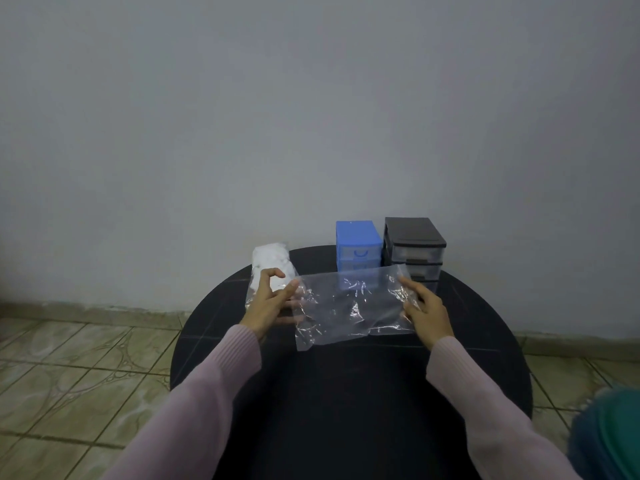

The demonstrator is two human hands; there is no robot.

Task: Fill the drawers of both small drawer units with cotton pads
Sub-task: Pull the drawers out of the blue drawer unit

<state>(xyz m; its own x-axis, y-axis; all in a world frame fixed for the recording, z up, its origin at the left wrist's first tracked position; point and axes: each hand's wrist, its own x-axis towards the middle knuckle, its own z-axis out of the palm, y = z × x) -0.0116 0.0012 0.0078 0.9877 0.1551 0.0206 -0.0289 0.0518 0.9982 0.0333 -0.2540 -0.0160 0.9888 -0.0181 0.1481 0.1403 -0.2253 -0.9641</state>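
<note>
Now both hands hold an empty clear plastic bag [349,306] stretched above the round black table [346,393]: left hand [268,304] pinching its nine o'clock edge, right hand [427,311] gripping the three o'clock edge. Cotton pads [272,266] lie bagged at eleven o'clock; blue drawer unit [356,245] and black drawer unit [414,245] stand at one o'clock, drawers closed. No writing is readable.

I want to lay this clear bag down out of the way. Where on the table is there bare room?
The near half of the round black table, between the two pink sleeves, is bare. The far edge is crowded: white cotton pads bag, blue drawer unit, black drawer unit. The empty clear plastic bag, held by left hand and right hand, covers the middle.
</note>
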